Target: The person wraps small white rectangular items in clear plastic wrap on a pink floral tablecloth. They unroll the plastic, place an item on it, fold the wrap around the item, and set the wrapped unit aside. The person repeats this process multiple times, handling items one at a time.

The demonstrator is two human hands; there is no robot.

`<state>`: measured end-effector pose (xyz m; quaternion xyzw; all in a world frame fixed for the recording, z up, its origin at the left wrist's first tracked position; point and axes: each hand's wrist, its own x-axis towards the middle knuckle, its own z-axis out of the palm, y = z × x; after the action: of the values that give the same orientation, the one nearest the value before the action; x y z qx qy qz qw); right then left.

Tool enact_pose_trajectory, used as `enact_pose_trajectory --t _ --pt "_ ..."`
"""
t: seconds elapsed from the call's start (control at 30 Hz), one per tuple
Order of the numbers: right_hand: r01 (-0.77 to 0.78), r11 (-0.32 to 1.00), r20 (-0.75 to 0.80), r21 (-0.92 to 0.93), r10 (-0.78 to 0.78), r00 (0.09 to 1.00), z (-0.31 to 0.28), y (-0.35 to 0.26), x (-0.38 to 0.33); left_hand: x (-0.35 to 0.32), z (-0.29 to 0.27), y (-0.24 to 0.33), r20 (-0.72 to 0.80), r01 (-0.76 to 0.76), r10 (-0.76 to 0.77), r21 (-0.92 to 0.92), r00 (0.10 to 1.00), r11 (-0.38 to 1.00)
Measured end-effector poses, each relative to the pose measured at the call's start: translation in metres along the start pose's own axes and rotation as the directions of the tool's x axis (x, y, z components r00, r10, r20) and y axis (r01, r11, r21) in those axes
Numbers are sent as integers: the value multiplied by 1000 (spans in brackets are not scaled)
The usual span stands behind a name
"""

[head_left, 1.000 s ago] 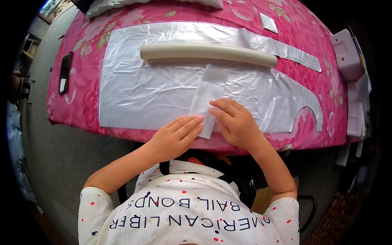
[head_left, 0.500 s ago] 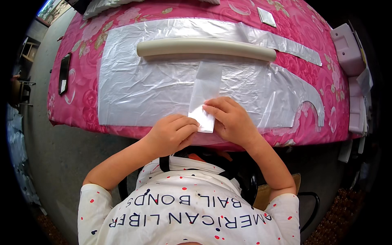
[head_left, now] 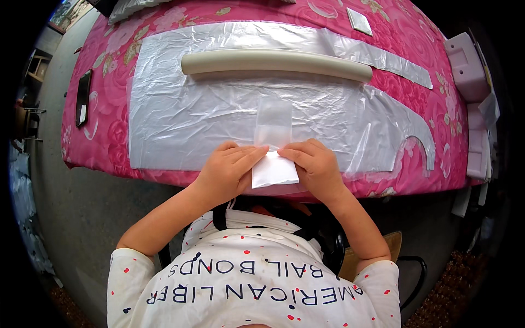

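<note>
A small folded white plastic packet [head_left: 275,170] lies at the table's near edge, between my hands. A narrow translucent plastic strip [head_left: 273,121] runs from it away from me, over a large sheet of thin whitish plastic [head_left: 191,120]. My left hand [head_left: 229,167] is closed, with thumb and fingertips pressed on the packet's far left corner. My right hand [head_left: 314,167] pinches the far right corner the same way. Both sets of fingertips sit where packet and strip meet. Beyond them, a long cream tube [head_left: 276,63] lies across the sheet.
The table has a pink flowered cloth [head_left: 112,139]. A dark phone-like slab [head_left: 83,98] lies at the left, a small flat whitish packet [head_left: 359,22] at the far right. Stacked white plastic [head_left: 134,8] stands at the far left. Pale pink containers [head_left: 466,65] flank the right edge.
My right hand has moved from the strip down to the packet's right corner. My left hand has shifted slightly away from me. The white folded part looks wider and the strip beyond it shorter.
</note>
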<state>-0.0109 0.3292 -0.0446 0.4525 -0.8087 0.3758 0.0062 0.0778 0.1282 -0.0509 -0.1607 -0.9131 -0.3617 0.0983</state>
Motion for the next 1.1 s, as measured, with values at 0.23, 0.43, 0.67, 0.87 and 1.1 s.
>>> enact_pose_trajectory --t 0.23,0.43,0.67,0.87,1.1 --pt "-676 702 192 222 649 737 -6 -1 27 31 -2 5 3 516 -536 -272 844 812" --pt "-806 576 380 138 720 580 -13 4 51 43 -5 4 -150 365 -351 82 924 927" --pt "-801 577 397 162 705 588 -11 15 48 53 33 10 10 103 -114 348 993 932" --pt "-794 585 349 169 718 603 -7 9 45 47 45 0 48 100 -125 354 991 930" --pt "-639 745 134 -194 665 735 -13 -9 35 47 49 -3 40 111 -131 331 991 937"
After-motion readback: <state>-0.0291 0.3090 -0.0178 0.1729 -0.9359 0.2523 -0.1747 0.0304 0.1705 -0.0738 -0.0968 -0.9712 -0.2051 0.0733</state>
